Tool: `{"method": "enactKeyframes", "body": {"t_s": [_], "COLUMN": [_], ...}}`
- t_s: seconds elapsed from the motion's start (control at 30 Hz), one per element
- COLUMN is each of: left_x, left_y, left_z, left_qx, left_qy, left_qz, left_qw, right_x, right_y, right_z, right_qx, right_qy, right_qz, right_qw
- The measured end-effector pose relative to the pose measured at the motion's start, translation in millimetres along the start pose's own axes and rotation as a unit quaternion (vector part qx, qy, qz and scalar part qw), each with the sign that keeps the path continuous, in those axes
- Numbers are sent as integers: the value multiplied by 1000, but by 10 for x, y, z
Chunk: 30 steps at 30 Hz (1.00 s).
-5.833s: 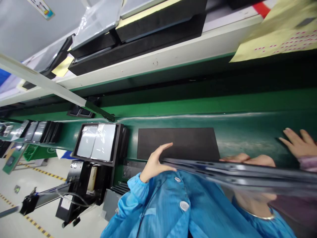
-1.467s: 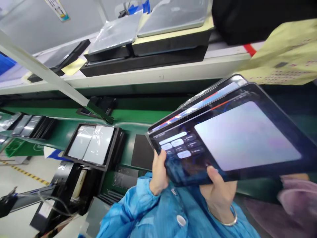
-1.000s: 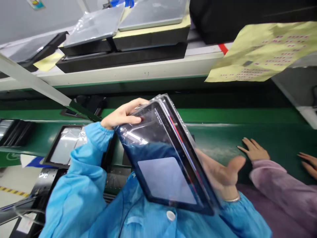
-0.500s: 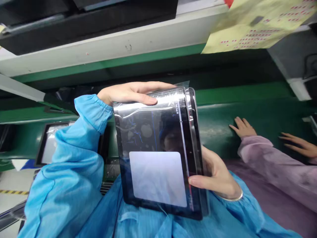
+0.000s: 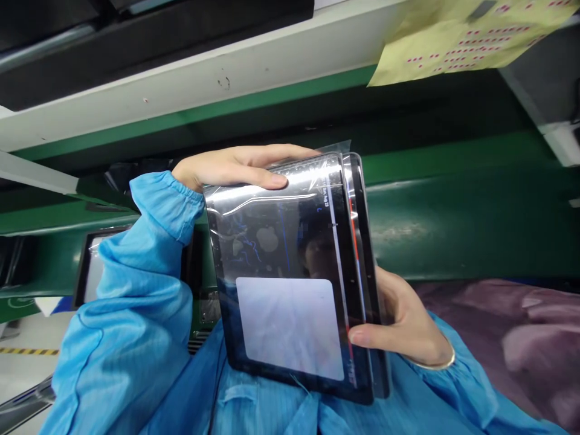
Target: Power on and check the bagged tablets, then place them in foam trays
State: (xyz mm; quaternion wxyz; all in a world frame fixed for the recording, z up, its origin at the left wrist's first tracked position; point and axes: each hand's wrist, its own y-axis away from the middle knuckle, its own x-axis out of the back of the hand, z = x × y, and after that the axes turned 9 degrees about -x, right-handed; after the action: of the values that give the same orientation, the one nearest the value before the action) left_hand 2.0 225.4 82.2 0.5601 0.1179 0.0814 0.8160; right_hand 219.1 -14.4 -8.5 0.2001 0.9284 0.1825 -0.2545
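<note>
Left fingers [image 5: 266, 177] and right fingers [image 5: 375, 336] grip stacked tablets [image 5: 290, 269], long axes toward blue jacket [image 5: 267, 414], white panel [image 5: 290, 326] nearest.

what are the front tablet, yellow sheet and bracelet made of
Front tablet: glossy, probably glass-faced, since it shows reflections. Clear film over it: likely thin plastic, with bright wrinkles and a see-through corner. Yellow sheet: matte, paper or maybe cloth; no shine, thin edge. Bracelet: seemingly polished metal, given its gleam.

Across the upper left of the frame, a black box [image 5: 158, 45] on a white shelf [image 5: 181, 90]; at upper right, yellow paper [image 5: 453, 45]. At right, green tabletop [image 5: 444, 223] above purple fabric [image 5: 475, 326]. At lower left, pale floor [image 5: 22, 377] with striped tape [image 5: 29, 351]; higher, a dark-rimmed tray [image 5: 82, 272].
</note>
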Motion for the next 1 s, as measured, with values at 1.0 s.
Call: {"method": "enactKeyframes", "body": {"t_s": [1.0], "left_x": [-1493], "left_y": [273], "left_z": [-2938], "left_qx": [133], "left_qy": [427], "left_qz": [542], "left_qw": [712], "right_x": [953], "right_y": [-872], "right_z": [1363], "right_qx": [-144], "right_qy": [65], "right_qz": [131], "right_qw": [979]}}
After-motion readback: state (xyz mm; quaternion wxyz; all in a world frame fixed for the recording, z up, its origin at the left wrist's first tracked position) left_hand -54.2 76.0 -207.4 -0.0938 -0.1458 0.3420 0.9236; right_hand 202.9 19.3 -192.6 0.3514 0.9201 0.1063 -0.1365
